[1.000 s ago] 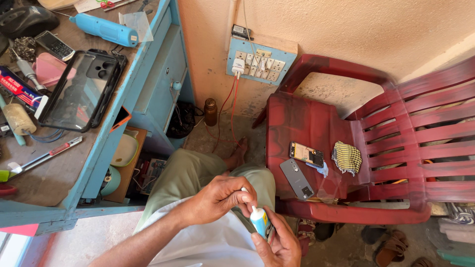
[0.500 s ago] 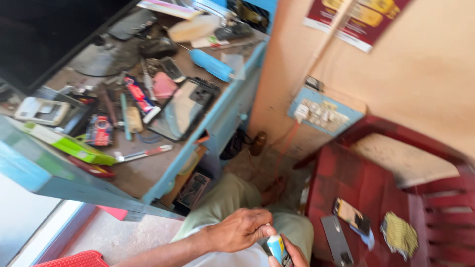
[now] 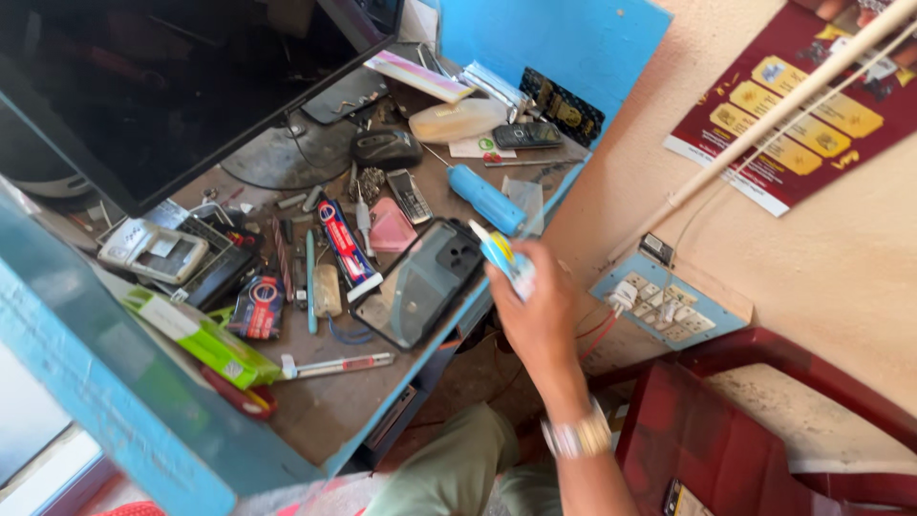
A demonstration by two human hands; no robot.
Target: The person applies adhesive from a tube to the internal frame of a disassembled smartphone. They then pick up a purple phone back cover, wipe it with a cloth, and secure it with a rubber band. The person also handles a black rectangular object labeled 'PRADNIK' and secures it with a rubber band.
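While the head view looks down across a cluttered worktop (image 3: 334, 420), one hand (image 3: 540, 311) is raised over its near edge, with a wristwatch (image 3: 578, 438) on the wrist. Which hand this is cannot be told for certain; it reads as the right. The other hand is out of view.

The hand is closed around a small glue tube (image 3: 504, 260), white and blue with a yellow patch. The tube's tip points up and away from the palm, toward the worktop.

Just beyond the tube's tip lies a blue cylindrical tool (image 3: 487, 198). Just to the left of the hand lies a dark phone back cover (image 3: 425, 282), with a pink pad (image 3: 390, 229) and a red-and-blue tube (image 3: 346, 247) farther left. To the right of the hand, a switchboard (image 3: 664, 301) is fixed to the wall.

Risks, as judged from this position:
- The tube is held high over the phone back cover; pressure from the closed hand could drip its contents onto that cover.
- Whether the tube is capped cannot be told.
- Crowding on the worktop could cause the hand to knock small parts off the edge.
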